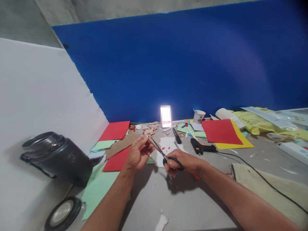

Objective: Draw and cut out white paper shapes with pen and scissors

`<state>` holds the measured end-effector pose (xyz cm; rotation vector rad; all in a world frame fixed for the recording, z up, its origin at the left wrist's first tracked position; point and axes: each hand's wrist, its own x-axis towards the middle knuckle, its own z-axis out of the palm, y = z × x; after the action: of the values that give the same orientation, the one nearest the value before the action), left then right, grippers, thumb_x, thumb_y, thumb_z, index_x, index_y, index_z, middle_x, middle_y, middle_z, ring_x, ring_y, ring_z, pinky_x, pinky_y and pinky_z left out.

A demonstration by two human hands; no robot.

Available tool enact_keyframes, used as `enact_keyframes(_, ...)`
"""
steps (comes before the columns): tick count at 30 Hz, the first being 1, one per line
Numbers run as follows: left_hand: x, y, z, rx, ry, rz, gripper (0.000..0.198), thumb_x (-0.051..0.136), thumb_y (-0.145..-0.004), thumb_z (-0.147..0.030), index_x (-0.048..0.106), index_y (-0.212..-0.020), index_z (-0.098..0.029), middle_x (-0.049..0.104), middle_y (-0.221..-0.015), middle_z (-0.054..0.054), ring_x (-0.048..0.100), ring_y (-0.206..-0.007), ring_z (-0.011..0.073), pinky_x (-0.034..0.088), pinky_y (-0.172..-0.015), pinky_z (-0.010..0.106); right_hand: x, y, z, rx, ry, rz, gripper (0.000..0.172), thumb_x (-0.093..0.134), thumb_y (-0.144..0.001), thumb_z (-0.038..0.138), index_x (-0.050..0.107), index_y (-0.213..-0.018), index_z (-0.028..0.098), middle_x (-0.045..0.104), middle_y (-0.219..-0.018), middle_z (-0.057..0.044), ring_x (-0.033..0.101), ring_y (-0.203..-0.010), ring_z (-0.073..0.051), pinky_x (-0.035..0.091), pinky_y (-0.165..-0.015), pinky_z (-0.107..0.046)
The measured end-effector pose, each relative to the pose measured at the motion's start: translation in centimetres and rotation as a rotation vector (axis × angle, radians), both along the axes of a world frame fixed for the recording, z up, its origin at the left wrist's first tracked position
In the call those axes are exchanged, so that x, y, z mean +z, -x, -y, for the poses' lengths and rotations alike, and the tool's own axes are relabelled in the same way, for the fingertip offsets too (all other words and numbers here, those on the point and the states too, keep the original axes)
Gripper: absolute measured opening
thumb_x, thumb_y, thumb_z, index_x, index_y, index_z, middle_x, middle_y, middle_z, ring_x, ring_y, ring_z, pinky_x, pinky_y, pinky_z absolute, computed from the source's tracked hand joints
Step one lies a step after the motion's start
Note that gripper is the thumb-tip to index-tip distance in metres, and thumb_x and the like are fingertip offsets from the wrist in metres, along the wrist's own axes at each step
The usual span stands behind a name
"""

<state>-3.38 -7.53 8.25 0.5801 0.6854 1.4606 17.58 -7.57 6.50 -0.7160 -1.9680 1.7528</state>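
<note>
My right hand (175, 162) grips the black handles of a pair of scissors (159, 148), whose blades point up and left. The blade tips reach the fingers of my left hand (140, 152). Those fingers are pinched together, and whatever they hold is too small to make out. Below the blades lies a white sheet of paper (166, 144) with several small red scraps (166, 149) on it. A black marker or cutter (176, 136) rests at the sheet's far right edge. Both hands are held above the grey table.
A black hot glue gun (202, 147) with a trailing cord lies to the right, near red card (222, 131) over yellow card. A patterned cup (199, 116) stands behind. Left are corrugated cardboard (122, 145), green paper (101, 189) and a dark flask (60, 158). A lit screen (166, 116) faces me.
</note>
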Motion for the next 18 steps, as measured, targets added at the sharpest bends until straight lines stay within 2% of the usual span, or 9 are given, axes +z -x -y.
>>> enact_keyframes(8, 0.24, -0.12, 0.27, -0.043, -0.021, -0.030, 0.017, 0.080, -0.071, -0.010, 0.063, -0.072, -0.014, 0.064, -0.068, 0.000, 0.060, -0.059, 0.0081, 0.054, -0.059, 0.018, -0.77, 0.02, -0.33, -0.007, 0.030, -0.019, 0.015, 0.053, -0.071, 0.019, 0.066, -0.070, 0.012, 0.062, -0.059, -0.001, 0.049, -0.053, -0.010, 0.035, -0.054, -0.022)
enact_keyframes(18, 0.00, 0.13, 0.12, -0.056, -0.039, -0.031, 0.017, 0.081, -0.070, -0.011, 0.064, -0.071, -0.012, 0.064, -0.068, 0.002, 0.060, -0.059, 0.0085, 0.053, -0.060, 0.019, -0.47, 0.01, -0.27, -0.003, 0.011, -0.013, 0.016, 0.055, -0.072, 0.024, 0.065, -0.069, 0.013, 0.062, -0.058, -0.001, 0.047, -0.053, -0.010, 0.033, -0.053, -0.022)
